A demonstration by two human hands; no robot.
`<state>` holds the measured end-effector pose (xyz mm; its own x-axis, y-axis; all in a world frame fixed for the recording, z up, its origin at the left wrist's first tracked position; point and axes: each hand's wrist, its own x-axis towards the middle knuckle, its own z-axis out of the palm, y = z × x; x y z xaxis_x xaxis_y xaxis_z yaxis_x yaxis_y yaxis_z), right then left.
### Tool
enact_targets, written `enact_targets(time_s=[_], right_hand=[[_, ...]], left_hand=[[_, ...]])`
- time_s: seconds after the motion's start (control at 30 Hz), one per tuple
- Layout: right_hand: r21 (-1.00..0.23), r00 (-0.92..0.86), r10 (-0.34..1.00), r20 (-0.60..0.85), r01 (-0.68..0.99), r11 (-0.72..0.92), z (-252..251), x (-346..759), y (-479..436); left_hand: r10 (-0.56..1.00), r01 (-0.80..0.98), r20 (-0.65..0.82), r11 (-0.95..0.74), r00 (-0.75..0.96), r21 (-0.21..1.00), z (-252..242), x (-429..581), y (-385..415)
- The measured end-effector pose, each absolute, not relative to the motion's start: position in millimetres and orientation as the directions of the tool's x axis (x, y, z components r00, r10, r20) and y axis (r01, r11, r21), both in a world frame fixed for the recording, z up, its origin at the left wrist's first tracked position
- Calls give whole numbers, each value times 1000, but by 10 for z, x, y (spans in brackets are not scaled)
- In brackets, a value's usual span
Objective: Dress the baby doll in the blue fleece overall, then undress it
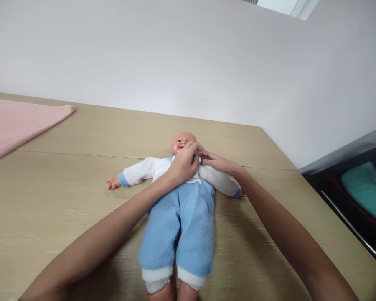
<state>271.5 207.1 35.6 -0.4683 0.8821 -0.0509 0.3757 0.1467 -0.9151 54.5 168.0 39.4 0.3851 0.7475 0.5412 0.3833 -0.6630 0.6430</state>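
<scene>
A baby doll [183, 142] lies on its back on the wooden table, its head toward the wall and its arms spread. It wears a fleece outfit [178, 217] with blue legs, white sleeves and blue cuffs. My left hand [188, 162] crosses the doll's chest, its fingers curled at the outfit's collar just under the chin. From the other side my right hand [218, 162] meets it at the shoulder by the neck, fingers bent against the fabric. Both sets of fingertips are close together. The collar between them is mostly covered, so any fastener there is hidden.
A pink cloth [21, 123] lies flat at the left of the table [81, 196]. Behind the table rises a pale wall [144, 58]. Beyond the right edge, lower down, a teal folded item [366, 190] rests on something dark.
</scene>
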Motion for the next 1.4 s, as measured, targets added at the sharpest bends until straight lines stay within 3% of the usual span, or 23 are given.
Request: enact_targets(time_s=[0.3,0.4,0.5,0.57,0.63,0.77,0.87,0.93,1.07,1.17,1.4], right_hand=[[-897,-377,922,-85,432,93,298,2704,2103],[-845,-247,968,37,509,162,382,2639,1896],[-763,-138,959,248,582,281,501,2565,1441],[-597,-182,894,409,688,413,555,2538,1075],[-547,-254,890,378,714,436,555,2546,758],[-651,-276,931,239,666,364,360,2635,472],[-877,-225,965,137,425,224,122,2687,515],[-951,-152,984,95,278,135,-25,2685,577],[-958,-13,991,135,254,134,-204,2616,635],[-935,64,981,184,320,155,-242,2567,603],[-887,102,963,250,423,185,-214,2587,498]], left_hand=[[702,544,501,-710,506,447,439,547,1593],[682,548,563,-723,467,421,538,473,1465],[674,506,611,-729,416,460,608,340,1268],[696,506,618,-706,365,496,604,222,1112],[739,537,608,-651,290,537,547,84,948],[822,588,559,-506,107,632,311,-206,586],[878,616,478,-374,-5,693,128,-344,197],[913,628,406,-295,-36,720,40,-371,-158],[954,670,292,-178,-60,720,-89,-326,-992],[953,724,302,-206,-2,658,-179,-292,-1481],[939,735,343,-262,43,626,-286,-321,-1700]])
